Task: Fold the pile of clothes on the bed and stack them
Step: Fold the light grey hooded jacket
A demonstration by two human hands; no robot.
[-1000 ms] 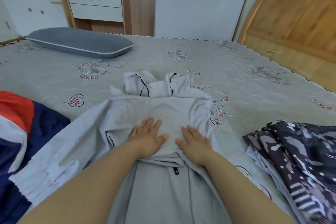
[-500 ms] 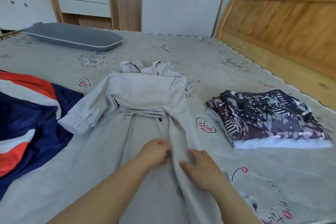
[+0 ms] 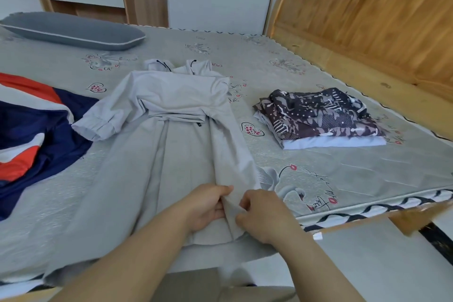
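Light grey hooded garment [image 3: 171, 135], black drawcords. Folded garment [image 3: 318, 115]: dark purple-grey camo print with dots, stripes. Navy/orange/white garment [image 3: 31, 130]. Grey bedsheet [image 3: 343, 174], red heart prints. Grey pillow [image 3: 73, 30], white piping.

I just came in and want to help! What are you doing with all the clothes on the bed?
A person is folding laundry. Both hands, the left hand and the right hand, pinch the near end of a light grey hooded jacket spread on the bed. One patterned garment already lies folded to the right. A navy, red and white garment waits unfolded on the left.
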